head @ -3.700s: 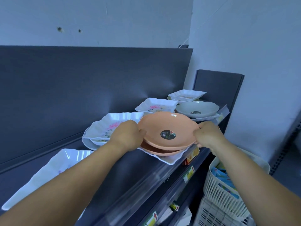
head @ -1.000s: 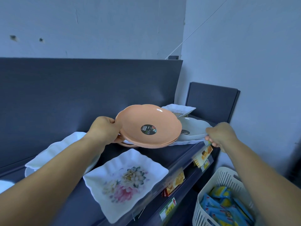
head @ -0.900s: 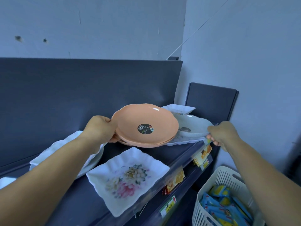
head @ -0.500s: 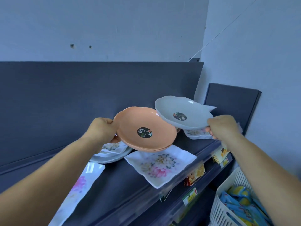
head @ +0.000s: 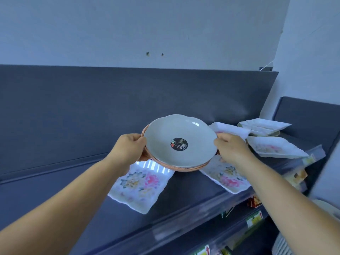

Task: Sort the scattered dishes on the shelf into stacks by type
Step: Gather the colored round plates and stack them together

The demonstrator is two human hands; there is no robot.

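Above the shelf (head: 184,205), left hand (head: 127,150) and right hand (head: 231,148) each keep a closed grip on opposite rims of the round stack: pale plate (head: 180,140) nested on orange plates (head: 176,167). Step: gathering rounds. Next, likely a bare spot clear of the floral square dishes (head: 138,184).

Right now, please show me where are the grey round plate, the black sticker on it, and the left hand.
grey round plate (head: 195,133), head view, bare inner surface right of centre.
black sticker (head: 179,144), head view, its middle.
left hand (head: 127,150), head view, back of the hand.
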